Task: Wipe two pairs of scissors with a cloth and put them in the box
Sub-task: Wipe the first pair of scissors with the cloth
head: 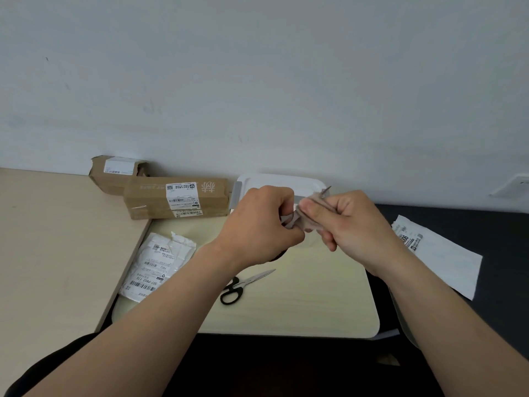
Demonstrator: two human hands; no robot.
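Far left, against the wall: two brown cardboard cartons (pixel 177 197), labelled, lying side by side on a wooden desk (pixel 57 239). Nearer, a crumpled white mailer packet (pixel 157 265) at the left edge of a pale board (pixel 300 305). At centre left, raised above the board: left hand (pixel 257 222), fingers curled tight, gripping the near end of the held scissors (pixel 326 191), handles hidden inside the fist. Below that wrist, flat on the board: spare scissors (pixel 243 285), black handles near, blades closed and pointing far right. Between the hands, a pinkish cloth (pixel 307 219) wrapped round the blades, only the metal tip poking out at the far side. Right hand (pixel 349 224) pinching the cloth, thumb on top, fingers folded beneath. Just behind both hands, a white box (pixel 280 180) by the wall, lid on. Far right, a white mailer bag (pixel 446 262) on a dark surface.
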